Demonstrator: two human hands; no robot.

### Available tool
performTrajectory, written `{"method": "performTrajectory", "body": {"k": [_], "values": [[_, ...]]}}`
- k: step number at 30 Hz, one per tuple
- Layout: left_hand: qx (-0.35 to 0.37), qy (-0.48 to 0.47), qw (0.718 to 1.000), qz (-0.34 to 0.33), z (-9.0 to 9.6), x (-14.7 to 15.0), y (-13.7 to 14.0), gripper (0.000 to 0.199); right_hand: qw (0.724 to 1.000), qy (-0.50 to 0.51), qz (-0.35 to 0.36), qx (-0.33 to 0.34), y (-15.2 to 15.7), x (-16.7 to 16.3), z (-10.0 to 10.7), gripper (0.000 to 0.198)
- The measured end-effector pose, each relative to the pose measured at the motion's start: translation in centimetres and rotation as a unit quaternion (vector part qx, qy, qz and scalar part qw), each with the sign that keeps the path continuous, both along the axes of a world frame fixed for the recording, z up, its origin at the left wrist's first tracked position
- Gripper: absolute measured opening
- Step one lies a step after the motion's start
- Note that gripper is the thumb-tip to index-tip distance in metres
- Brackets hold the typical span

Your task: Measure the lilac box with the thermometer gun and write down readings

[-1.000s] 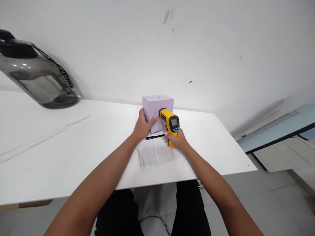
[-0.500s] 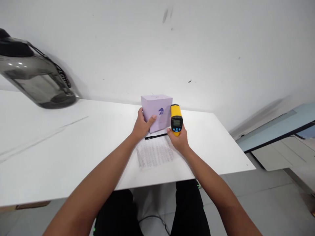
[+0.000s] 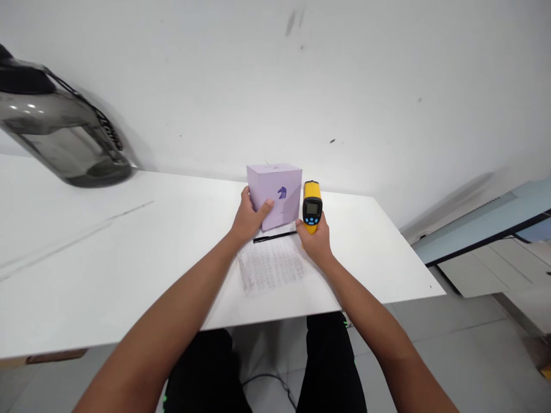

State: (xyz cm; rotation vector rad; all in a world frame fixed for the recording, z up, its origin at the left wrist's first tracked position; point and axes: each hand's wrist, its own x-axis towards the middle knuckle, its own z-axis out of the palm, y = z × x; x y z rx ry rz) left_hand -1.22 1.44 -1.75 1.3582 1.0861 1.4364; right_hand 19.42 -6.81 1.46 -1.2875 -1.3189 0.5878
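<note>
My left hand [image 3: 250, 217] grips the left side of a light purple box [image 3: 286, 201], its thumb across the front face. The box bears a dark blue horse-head mark and stands slightly turned near the wall. Wrapped round the handle of a yellow and black infrared thermometer [image 3: 312, 205], my right hand [image 3: 316, 238] is just right of the box. The thermometer's small screen and blue buttons face me. A black pen [image 3: 273, 237] lies in front of the box, its right end reaching my right hand. Below it is a sheet of paper [image 3: 271, 267] with faint writing.
A large grey water bottle [image 3: 69, 135] with a black lid stands at the left by the wall [image 3: 215, 86]. The white table [image 3: 107, 269] ends in a front edge above my legs and a right edge. Beyond it, a pale blue panel [image 3: 477, 215] shows at right.
My right hand has moved slightly right with the thermometer, so a gap now shows between it and the box. My left hand and the box have hardly moved.
</note>
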Motion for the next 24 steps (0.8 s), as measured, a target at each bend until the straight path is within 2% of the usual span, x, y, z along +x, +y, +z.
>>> {"method": "performTrajectory", "body": {"k": [24], "values": [[0.005, 0.002, 1.000, 0.004, -0.03, 0.08, 0.13, 0.111, 1.000, 0.002, -0.016, -0.017, -0.16, -0.23, 0.53, 0.035]]}}
